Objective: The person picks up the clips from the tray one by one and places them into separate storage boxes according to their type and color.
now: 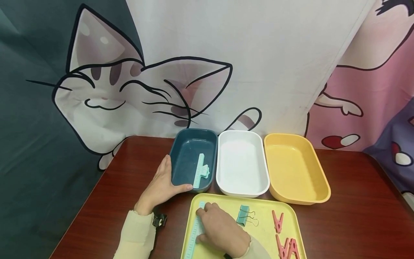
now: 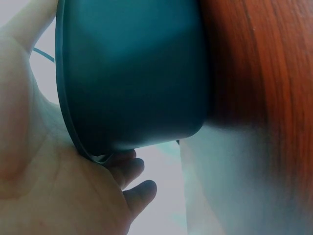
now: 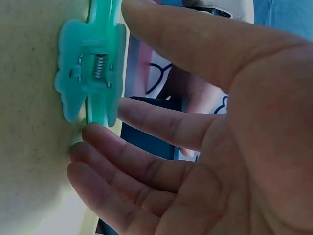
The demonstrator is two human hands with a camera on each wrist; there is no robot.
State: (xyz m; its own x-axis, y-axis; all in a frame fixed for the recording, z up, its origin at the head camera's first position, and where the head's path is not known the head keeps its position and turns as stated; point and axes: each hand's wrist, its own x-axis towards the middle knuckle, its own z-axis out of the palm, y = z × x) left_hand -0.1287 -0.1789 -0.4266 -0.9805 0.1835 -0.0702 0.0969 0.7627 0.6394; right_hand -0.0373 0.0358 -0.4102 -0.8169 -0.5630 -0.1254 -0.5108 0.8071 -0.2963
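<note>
My left hand (image 1: pixel 161 185) rests against the left side and front corner of a dark blue bin (image 1: pixel 177 151), fingers along its rim and thumb at the front. A mint-green sealing clip (image 1: pixel 198 171) with a ruler-like bar lies inside that bin. On the yellow tray (image 1: pixel 258 204), my right hand (image 1: pixel 223 228) holds a second mint-green sealing clip (image 3: pixel 98 73). Its thumb and fingertips are at the clip's bar and lever, and the spring shows. Right of this hand lies a teal binder clip (image 1: pixel 243 215) with wire handles.
Pink clothespins (image 1: pixel 278 222) lie along the tray's right side. A white bin (image 1: pixel 242 163) and a yellow bin (image 1: pixel 295 169) stand in a row right of the blue one, on a reddish-brown table (image 1: pixel 352 208). A printed cloth (image 1: pixel 271 72) hangs behind.
</note>
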